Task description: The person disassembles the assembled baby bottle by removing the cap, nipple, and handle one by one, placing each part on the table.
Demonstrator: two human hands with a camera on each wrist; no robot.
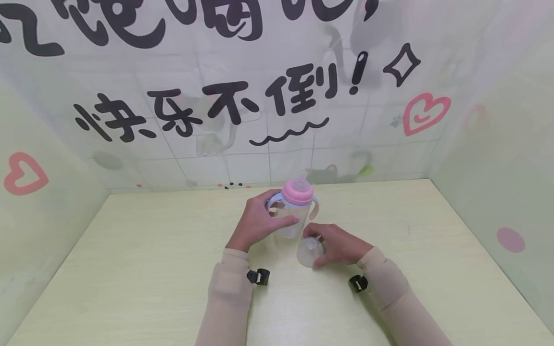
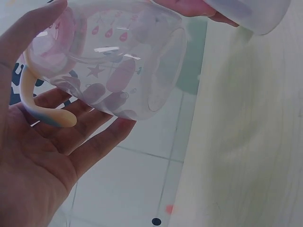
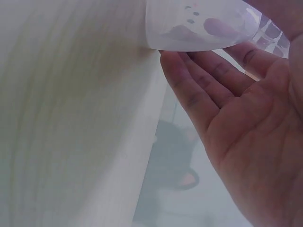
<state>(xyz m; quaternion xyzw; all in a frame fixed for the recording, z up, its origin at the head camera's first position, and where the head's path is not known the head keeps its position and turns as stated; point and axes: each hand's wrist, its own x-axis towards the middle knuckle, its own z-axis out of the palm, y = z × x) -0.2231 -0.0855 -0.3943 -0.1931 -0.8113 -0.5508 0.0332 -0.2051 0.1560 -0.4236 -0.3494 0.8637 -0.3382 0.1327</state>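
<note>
My left hand grips a clear baby bottle from its left side, thumb across the front and fingers behind. The bottle is upright with a slight tilt and has a pink collar, a clear teat on top and two curved side handles. Pink and grey prints show on its body in the left wrist view. Just in front and to the right, my right hand holds a translucent domed bottle cap between thumb and fingers. The cap's rim lies low by the tabletop in the right wrist view.
A pale wood-grain table lies under both hands. Behind it stands a white back wall with large dark lettering, and pale side panels rise left and right. Dark clips are fixed at both sleeves.
</note>
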